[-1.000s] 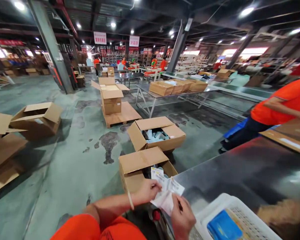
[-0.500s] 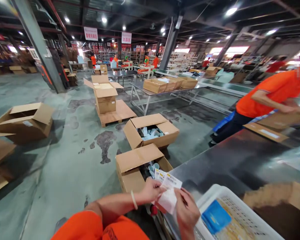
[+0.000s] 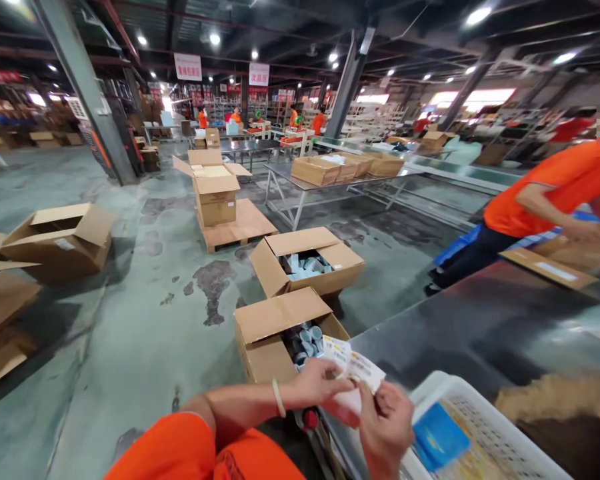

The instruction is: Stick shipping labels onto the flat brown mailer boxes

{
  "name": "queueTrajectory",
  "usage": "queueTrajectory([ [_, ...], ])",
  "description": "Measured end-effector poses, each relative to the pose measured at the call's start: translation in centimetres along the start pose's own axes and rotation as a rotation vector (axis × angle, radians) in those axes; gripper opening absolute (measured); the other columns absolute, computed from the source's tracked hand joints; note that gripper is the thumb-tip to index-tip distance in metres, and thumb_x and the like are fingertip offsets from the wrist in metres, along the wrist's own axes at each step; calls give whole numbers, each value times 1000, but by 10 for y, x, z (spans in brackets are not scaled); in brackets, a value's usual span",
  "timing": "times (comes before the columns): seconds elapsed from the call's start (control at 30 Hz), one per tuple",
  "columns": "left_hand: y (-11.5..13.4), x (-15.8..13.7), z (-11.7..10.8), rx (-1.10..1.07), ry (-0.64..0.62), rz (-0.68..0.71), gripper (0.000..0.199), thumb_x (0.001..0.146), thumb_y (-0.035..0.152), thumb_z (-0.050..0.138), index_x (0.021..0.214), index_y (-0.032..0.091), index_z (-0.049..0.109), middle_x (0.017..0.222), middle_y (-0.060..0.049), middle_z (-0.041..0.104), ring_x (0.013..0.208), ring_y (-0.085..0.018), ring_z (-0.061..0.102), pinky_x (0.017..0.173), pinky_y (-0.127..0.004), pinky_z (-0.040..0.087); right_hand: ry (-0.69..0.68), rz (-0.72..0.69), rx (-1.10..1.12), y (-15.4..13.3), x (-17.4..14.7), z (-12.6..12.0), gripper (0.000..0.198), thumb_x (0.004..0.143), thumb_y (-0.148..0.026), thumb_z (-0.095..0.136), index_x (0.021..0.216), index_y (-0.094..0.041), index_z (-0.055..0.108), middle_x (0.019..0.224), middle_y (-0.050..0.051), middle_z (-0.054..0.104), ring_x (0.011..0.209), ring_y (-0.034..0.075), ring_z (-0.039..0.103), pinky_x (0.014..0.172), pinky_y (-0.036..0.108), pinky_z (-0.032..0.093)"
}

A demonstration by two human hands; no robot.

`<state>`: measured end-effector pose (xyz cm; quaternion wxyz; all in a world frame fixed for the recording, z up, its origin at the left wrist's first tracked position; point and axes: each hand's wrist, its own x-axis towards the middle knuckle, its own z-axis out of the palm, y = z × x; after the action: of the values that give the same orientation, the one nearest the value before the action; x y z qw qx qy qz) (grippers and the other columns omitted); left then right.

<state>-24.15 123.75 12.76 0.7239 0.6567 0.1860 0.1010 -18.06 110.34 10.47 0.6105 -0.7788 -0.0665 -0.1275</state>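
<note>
White barcode labels (image 3: 366, 368) with yellow marks are pinched between both hands, fanned slightly apart at the top. My left hand (image 3: 316, 383), with a pale band at its wrist, closes its fingertips on their left lower side. On the right lower side, my right hand (image 3: 389, 421) grips with thumb and fingers. Below the fingers hangs a pale pink-white part (image 3: 349, 403), partly hidden by the hands. Just beyond the labels, an open carton (image 3: 265, 360) holds several grey-blue round pieces (image 3: 313, 337).
A white plastic basket (image 3: 443, 383) containing a blue card (image 3: 439, 437) stands on the dark metal table (image 3: 430, 333). Another carton (image 3: 325, 283) lies behind the near one. At right, a person in orange (image 3: 540, 190) handles cardboard. More cartons (image 3: 63, 243) stand at left.
Both hands and the labels appear slightly further right, as does the whole scene. The fingers have drawn closer together around the labels. The person at right has shifted slightly.
</note>
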Motion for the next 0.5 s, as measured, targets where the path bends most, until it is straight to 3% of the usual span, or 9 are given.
queueTrajectory([
  [0.1, 15, -6, -1, -101, 2, -41, 54, 73, 62, 82, 53, 20, 55, 56, 4, 43, 62, -12, 36, 61, -30, 29, -72, 90, 168, -10, 0, -1, 66, 66, -66, 90, 106, -22, 64, 89, 8, 78, 81, 28, 74, 74, 42, 60],
  [0.2, 21, -7, -8, -174, -55, -77, 54, 63, 65, 90, 58, 18, 62, 57, 2, 50, 60, -12, 37, 60, -30, 30, -132, 301, 364, -26, 1, -3, 63, 54, -52, 95, 100, -22, 63, 87, 8, 80, 78, 26, 75, 76, 43, 62],
  [0.3, 19, 4, -12, -247, -172, -165, 53, 66, 64, 92, 76, 15, 74, 70, -4, 68, 63, -15, 51, 63, -31, 41, -149, 474, 549, -34, 8, -5, 62, 48, -39, 96, 100, -21, 68, 87, 6, 83, 76, 23, 75, 74, 39, 62],
  [0.4, 18, 16, -8, -316, -264, -250, 55, 66, 61, 96, 91, 15, 80, 88, -10, 80, 76, -21, 67, 76, -35, 54, -171, 529, 643, -32, 16, -12, 58, 49, -34, 97, 100, -21, 72, 81, 3, 82, 70, 21, 73, 67, 35, 60],
  [0.5, 17, 21, 0, -333, -315, -293, 59, 60, 61, 101, 94, 16, 83, 96, -11, 83, 82, -23, 71, 87, -39, 58, -179, 489, 686, -28, 16, -22, 49, 54, -35, 98, 95, -23, 75, 80, 2, 82, 70, 21, 74, 70, 35, 62],
])
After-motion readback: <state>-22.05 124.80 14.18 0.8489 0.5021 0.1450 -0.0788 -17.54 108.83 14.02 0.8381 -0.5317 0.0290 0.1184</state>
